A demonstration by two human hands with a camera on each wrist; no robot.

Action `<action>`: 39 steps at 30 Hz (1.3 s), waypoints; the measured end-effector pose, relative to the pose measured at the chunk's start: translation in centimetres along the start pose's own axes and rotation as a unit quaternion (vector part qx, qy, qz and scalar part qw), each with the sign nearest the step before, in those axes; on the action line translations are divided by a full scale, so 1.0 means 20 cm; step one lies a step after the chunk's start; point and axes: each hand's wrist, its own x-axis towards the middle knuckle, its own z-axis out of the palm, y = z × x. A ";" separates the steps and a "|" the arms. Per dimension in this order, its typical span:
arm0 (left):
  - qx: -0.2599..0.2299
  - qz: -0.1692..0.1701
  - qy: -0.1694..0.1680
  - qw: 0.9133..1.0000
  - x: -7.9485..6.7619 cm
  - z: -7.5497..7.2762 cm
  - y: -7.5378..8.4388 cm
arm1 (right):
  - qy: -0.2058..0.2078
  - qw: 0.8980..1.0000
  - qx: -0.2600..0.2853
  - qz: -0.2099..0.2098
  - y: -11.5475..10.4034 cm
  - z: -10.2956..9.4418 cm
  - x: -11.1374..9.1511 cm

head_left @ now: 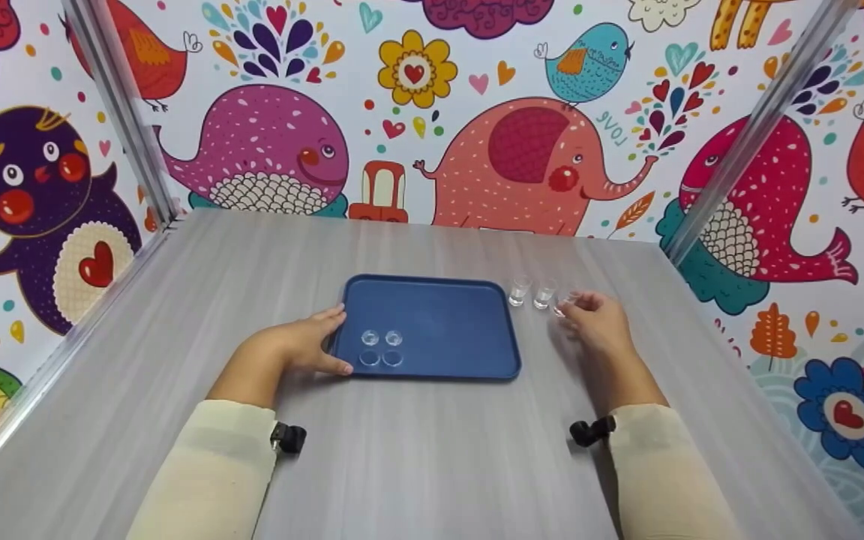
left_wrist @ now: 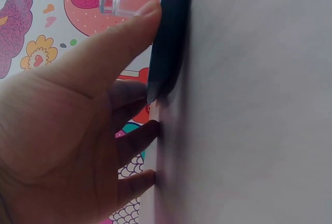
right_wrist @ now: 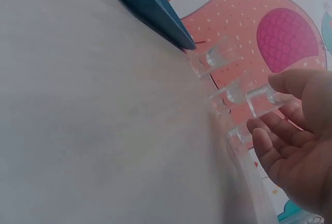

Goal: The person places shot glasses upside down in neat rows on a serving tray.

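A blue tray (head_left: 447, 319) lies on the table. On its near left part stand two small clear shot glasses (head_left: 370, 337), upside down. My left hand (head_left: 301, 345) rests along the tray's left side with thumb and fingers apart. In the left wrist view the thumb lies at the tray's rim (left_wrist: 171, 32), close to a shot glass (left_wrist: 129, 0). My right hand (head_left: 597, 319) is right of the tray. Thumb and fingers pinch a shot glass (right_wrist: 264, 100), its mouth toward the table in the right wrist view. Beside it stand upright shot glasses (right_wrist: 233, 95), one partly hidden behind my fingers.
The upright shot glasses (head_left: 520, 291) form a row just off the tray's right edge, on the grey table (head_left: 432, 457). Walls printed with cartoon animals (head_left: 529, 165) rise behind and at both sides. Metal posts (head_left: 758, 135) stand at the back corners.
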 end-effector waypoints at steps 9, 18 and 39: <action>0.005 -0.002 0.000 1.000 0.00 0.01 -0.01 | -0.005 0.999 -0.019 -0.045 -0.08 0.15 -0.04; 0.005 -0.003 0.000 1.000 0.00 0.00 -0.01 | -0.037 0.993 -0.024 -0.114 -0.20 0.33 -0.12; -0.002 -0.002 0.006 1.000 0.00 0.01 0.00 | -0.134 0.971 0.053 -0.193 -0.46 0.72 -0.27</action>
